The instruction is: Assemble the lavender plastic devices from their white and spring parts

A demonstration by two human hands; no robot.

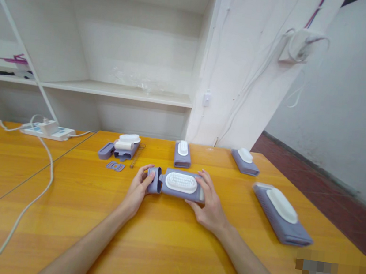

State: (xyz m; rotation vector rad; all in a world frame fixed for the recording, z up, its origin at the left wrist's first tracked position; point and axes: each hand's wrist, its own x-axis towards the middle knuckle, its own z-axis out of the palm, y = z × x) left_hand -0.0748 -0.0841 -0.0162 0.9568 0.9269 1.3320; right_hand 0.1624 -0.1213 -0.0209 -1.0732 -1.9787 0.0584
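Note:
My right hand [210,202] is closed round the right end of a grey-purple plastic case [169,191] with a white oval bristled piece [181,182] on its upper face. At the case's left end, my left hand [139,185] pinches a grey-purple end cap [155,180], thumb on top. A narrow gap shows between cap and case, with a small tab of the case in it. Behind my left hand lie a disassembled case [126,152] with a white roller, a loose cap [106,150], a spring [138,156] and flat grey-purple pieces [116,166].
Similar cases stand at the back [182,159], back right [245,162] and right [283,216] of the wooden table [169,251]. A power strip [48,130] with a white cable [37,194] is at left. White shelves [125,92] and a wall bound the back; a pixelated patch covers the lower right.

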